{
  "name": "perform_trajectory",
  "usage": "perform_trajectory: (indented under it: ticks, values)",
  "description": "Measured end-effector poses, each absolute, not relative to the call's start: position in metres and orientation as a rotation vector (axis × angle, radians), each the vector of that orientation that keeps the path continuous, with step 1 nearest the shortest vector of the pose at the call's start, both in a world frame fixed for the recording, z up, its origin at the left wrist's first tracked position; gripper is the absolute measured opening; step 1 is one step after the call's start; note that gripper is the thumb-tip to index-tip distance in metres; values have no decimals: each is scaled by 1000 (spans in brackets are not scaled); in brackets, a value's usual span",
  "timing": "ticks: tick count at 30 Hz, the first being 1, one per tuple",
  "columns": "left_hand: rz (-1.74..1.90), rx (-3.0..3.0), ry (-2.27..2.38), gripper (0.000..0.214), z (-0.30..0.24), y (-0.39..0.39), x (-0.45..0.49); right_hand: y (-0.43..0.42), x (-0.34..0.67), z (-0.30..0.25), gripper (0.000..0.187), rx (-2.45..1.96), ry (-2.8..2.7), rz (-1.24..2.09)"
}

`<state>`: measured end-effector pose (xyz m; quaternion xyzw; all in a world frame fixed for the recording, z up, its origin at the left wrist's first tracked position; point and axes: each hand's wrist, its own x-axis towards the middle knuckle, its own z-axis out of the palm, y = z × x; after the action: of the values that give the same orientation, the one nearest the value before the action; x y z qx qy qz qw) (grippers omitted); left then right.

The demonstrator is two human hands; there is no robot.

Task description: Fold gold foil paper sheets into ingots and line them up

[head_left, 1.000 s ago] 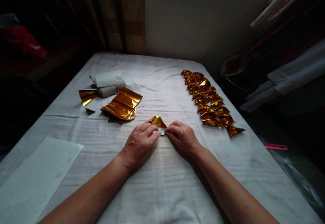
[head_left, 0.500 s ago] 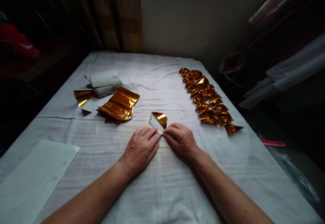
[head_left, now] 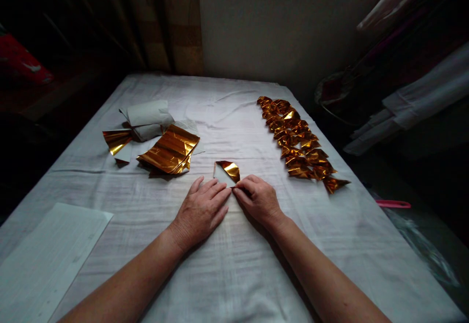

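A small sheet of gold foil paper (head_left: 227, 170), partly folded so its white underside shows, lies on the white cloth just beyond my fingertips. My left hand (head_left: 201, 210) rests palm down with fingers stretched out, its tips pressing the paper's near edge. My right hand (head_left: 258, 199) is curled, fingers pinched on the paper's near right corner. A stack of flat gold sheets (head_left: 170, 150) lies to the left. A long row of folded gold pieces (head_left: 298, 143) runs along the right side of the table.
White folded paper (head_left: 148, 117) and one more gold piece (head_left: 116, 140) lie at the back left. A pale lined sheet (head_left: 47, 254) lies at the near left. The table's right edge drops off to dark clutter with a pink object (head_left: 393, 204).
The gold paper has been opened out from a bunched fold and laid flatter, white side showing. My left hand has gone from pinching it to lying flat with fingers spread.
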<state>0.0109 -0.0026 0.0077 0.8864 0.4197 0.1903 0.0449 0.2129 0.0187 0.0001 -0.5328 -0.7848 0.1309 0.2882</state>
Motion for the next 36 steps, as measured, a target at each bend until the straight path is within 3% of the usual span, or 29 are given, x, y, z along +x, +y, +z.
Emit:
perform_trajectory:
  ticks: [36]
  values:
    - [494, 2746, 1338, 41, 10, -1, 16, 23, 205, -1, 8, -1571, -2032, 283]
